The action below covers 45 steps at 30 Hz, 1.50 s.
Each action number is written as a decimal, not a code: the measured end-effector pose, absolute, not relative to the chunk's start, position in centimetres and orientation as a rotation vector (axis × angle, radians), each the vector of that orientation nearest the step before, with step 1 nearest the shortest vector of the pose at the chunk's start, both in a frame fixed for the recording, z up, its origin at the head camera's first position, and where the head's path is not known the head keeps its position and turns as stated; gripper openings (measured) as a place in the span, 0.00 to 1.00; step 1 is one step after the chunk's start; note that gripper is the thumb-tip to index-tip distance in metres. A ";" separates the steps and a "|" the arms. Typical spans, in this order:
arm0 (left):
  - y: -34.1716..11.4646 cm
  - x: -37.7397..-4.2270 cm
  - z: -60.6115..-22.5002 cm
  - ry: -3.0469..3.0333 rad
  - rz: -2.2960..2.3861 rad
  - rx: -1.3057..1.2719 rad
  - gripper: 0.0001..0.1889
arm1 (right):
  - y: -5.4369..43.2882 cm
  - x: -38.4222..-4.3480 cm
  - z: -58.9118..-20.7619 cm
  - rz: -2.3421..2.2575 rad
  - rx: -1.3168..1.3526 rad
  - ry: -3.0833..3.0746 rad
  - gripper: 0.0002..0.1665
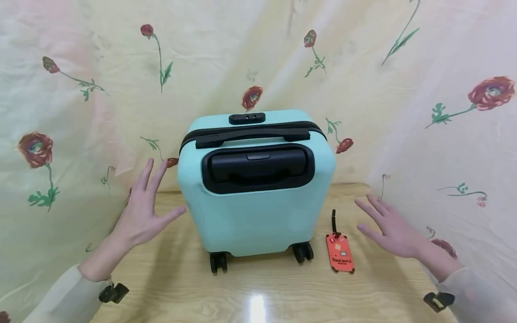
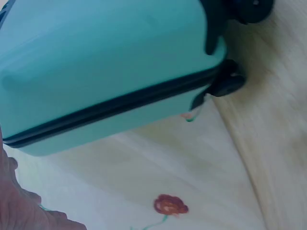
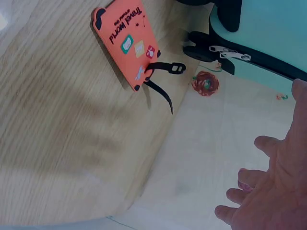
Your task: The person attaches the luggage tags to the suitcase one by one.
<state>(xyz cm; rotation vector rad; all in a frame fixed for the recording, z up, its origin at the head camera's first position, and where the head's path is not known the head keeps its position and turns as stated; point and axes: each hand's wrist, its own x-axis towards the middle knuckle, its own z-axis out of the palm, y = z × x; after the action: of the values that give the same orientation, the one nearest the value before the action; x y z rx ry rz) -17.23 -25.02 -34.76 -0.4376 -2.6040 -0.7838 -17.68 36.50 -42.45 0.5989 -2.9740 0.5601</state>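
A mint-green suitcase [image 1: 258, 220] stands upright on its black wheels, its black carry handle [image 1: 254, 136] and recessed pull handle [image 1: 258, 165] facing me. To its left my left hand [image 1: 141, 211] hovers with fingers spread, apart from the shell. My right hand [image 1: 393, 229] is held out on the other side, fingers extended and touching nothing. Between that hand and the suitcase lies an orange luggage tag [image 1: 340, 253], flat on the table, with its black strap [image 1: 334, 222] unbuckled. In the right wrist view the tag [image 3: 129, 43] shows "Travel World" lettering and small stickers.
The wooden table [image 1: 258, 282] carries the suitcase and tag. Behind and at both sides hangs a pale cloth [image 1: 202, 54] printed with red flowers. Black zip pulls [image 3: 230, 51] hang by the suitcase's lower edge in the right wrist view.
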 end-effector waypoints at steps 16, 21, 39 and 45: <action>-21.3 -19.8 -30.6 -2.352 -0.884 -0.656 0.47 | 34.6 -17.7 -45.6 0.724 0.492 -2.990 0.47; -20.5 -19.9 -29.8 -2.356 -0.885 -0.699 0.45 | 33.6 -17.6 -46.5 0.736 0.475 -2.984 0.44; -19.2 -20.3 -28.4 -2.306 -0.898 -0.723 0.42 | 31.2 -18.1 -51.4 0.526 0.310 -3.028 0.36; -19.4 -20.5 -28.6 -2.328 -0.906 -0.709 0.41 | 30.0 -18.9 -52.5 0.492 0.307 -3.041 0.32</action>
<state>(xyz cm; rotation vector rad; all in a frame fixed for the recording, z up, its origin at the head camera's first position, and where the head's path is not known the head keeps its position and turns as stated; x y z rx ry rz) -20.55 -19.40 -28.56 -0.7090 -2.3278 -0.9062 -18.85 30.03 -52.52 0.3072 -3.0412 0.4924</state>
